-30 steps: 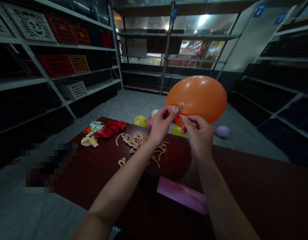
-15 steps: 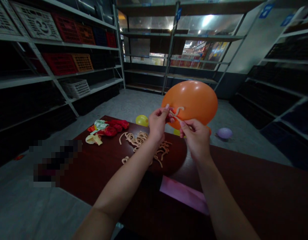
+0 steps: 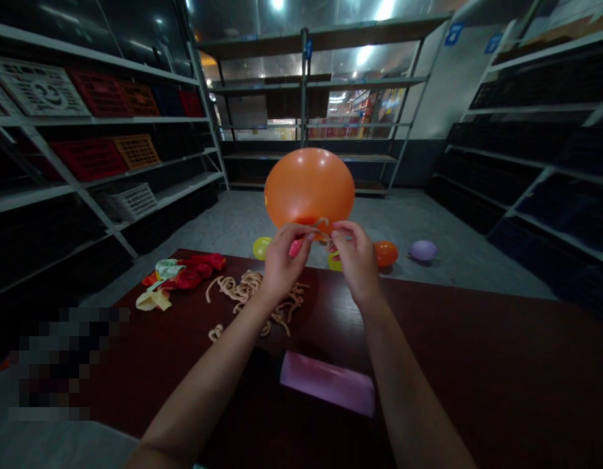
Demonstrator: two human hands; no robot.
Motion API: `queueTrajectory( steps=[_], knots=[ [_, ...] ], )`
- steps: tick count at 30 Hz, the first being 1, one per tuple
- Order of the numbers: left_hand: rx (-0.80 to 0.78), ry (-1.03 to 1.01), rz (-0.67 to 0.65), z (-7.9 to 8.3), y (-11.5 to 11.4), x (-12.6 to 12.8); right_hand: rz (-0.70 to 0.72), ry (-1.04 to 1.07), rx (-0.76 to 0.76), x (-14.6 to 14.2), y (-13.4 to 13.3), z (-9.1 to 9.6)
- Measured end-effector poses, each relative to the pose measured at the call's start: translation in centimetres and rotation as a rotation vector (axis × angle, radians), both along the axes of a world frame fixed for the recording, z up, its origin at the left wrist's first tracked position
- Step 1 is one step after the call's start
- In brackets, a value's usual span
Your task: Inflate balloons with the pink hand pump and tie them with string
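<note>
A large inflated orange balloon (image 3: 309, 185) is held up over the far edge of the table, with its lower side toward me. Around its neck area runs a beige cord (image 3: 322, 223), one curved end sticking up in front of the balloon. My left hand (image 3: 286, 259) pinches the cord from the left, fingertips together. From the right, my right hand (image 3: 354, 257) pinches at the cord by thumb and fingers. The fingers partly cover the balloon's neck, so I cannot make out any knot.
Loose beige cords (image 3: 245, 290) lie piled on the dark table (image 3: 457, 352). Deflated balloons (image 3: 196, 270) lie at its far left corner. A pink-purple cylinder (image 3: 328, 384) rests near me. Beyond are a yellow balloon (image 3: 262, 247), a small orange balloon (image 3: 385, 253) and a purple balloon (image 3: 423, 250). Shelves (image 3: 304, 85) stand behind.
My view has turned right and slightly up. The right hand has come up level with the left, and both now sit below the balloon, still at the cord.
</note>
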State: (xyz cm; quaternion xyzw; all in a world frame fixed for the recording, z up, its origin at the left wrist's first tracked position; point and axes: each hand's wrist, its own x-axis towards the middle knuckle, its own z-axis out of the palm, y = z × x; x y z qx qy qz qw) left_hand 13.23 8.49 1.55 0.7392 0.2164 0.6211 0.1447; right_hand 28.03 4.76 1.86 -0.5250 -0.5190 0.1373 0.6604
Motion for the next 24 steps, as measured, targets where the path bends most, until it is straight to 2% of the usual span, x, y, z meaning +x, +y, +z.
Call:
queueTrajectory(
  steps=[3, 6, 10, 13, 15, 18, 21, 24],
  knots=[
    [0.029, 0.146, 0.078, -0.8, 0.6, 0.6, -0.007, 0.142, -0.032, 1.5, -0.1, 0.3],
    [-0.006, 0.349, 0.146, -1.6, 3.0, 2.7, -0.001, 0.261, -0.065, 2.9, -0.5, 0.9],
    [-0.172, 0.759, 0.219, -2.0, 7.3, 5.9, -0.005, 0.359, -0.099, 4.2, -1.1, 1.5],
    [-0.354, 0.999, 0.281, -1.9, 8.9, 6.5, -0.005, 0.389, -0.091, 4.7, -1.4, 1.7],
    [-0.396, 1.089, 0.277, -1.9, 8.7, 5.5, 0.004, 0.386, -0.081, 4.7, -1.5, 1.9],
    [-0.371, 1.144, 0.268, -2.4, 7.3, 2.4, 0.015, 0.363, -0.077, 4.1, -1.8, 1.8],
    [-0.429, 1.182, 0.325, -3.2, 5.5, -2.4, 0.031, 0.340, -0.130, 2.7, -2.4, 0.9],
    [-0.536, 1.178, 0.388, -4.3, 3.5, -7.9, 0.063, 0.294, -0.220, 0.6, -3.5, -0.9]
  ],
)
